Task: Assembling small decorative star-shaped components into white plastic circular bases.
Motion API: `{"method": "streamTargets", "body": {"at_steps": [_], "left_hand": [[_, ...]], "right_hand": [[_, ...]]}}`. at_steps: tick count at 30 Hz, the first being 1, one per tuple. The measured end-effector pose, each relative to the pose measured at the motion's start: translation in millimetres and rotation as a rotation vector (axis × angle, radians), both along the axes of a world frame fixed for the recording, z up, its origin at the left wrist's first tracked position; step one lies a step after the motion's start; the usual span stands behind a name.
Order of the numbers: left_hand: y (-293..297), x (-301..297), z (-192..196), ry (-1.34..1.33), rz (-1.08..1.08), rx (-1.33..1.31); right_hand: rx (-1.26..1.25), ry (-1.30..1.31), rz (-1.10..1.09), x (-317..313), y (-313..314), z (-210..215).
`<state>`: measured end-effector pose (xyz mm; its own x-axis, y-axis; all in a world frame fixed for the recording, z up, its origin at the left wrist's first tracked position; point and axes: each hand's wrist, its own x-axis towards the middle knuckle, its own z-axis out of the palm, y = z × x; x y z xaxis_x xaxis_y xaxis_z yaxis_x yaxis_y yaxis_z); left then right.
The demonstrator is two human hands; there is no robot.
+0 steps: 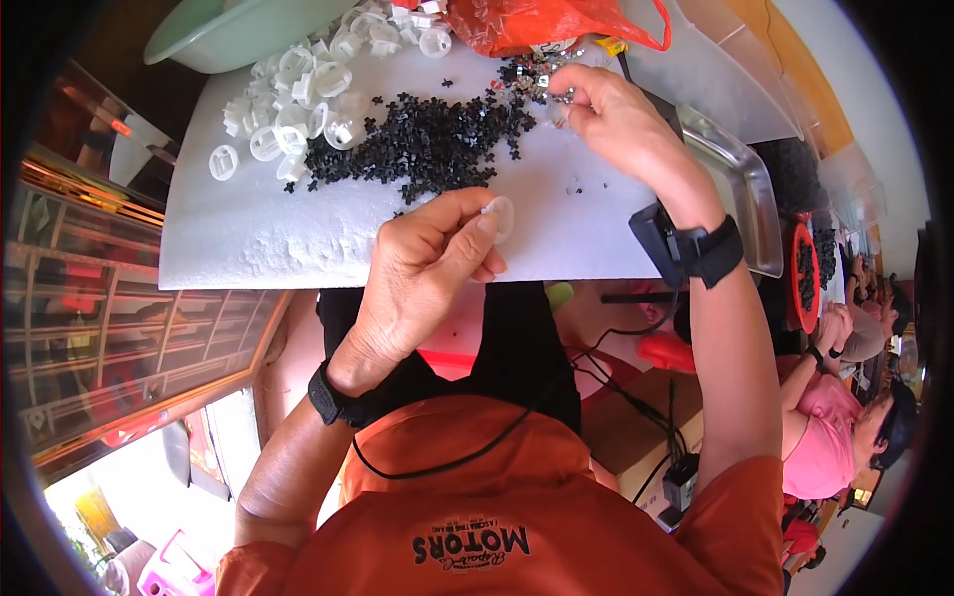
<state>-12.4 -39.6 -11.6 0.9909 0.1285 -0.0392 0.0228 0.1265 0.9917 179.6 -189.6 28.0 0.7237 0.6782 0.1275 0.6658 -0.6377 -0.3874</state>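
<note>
My left hand (427,260) pinches a small white plastic ring (500,215) between thumb and fingers, just above the near edge of the white foam board (258,233). My right hand (606,114) reaches to the board's far right, its fingertips closed in a small heap of shiny metal bits (537,77); what they hold is too small to tell. Between the hands lies a wide pile of small black plastic pieces (427,139). A heap of white plastic rings (298,104) sits at the far left of the board.
A green basin (229,35) stands beyond the board at the left, an orange plastic bag (537,22) at the far middle. A metal tray (745,189) lies to the right. Other people in pink sit farther right (835,427). Cables hang under the board.
</note>
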Motion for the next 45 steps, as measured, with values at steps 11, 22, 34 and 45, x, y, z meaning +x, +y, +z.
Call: {"method": "streamTargets", "body": {"at_steps": [11, 22, 34, 45], "left_hand": [[-2, 0, -3, -0.063, 0.049, -0.055], [-4, -2, -3, -0.099, 0.053, -0.016], [-5, -1, -4, -0.110, 0.068, -0.003], [-7, -1, -7, -0.107, 0.083, 0.030]], "right_hand": [[-0.109, 0.073, 0.019, 6, 9, 6], [-0.125, -0.029, 0.048, 0, -4, 6], [-0.119, -0.004, 0.224, -22, 6, 3], [-0.035, -0.128, 0.259, -13, 36, 11]]}}
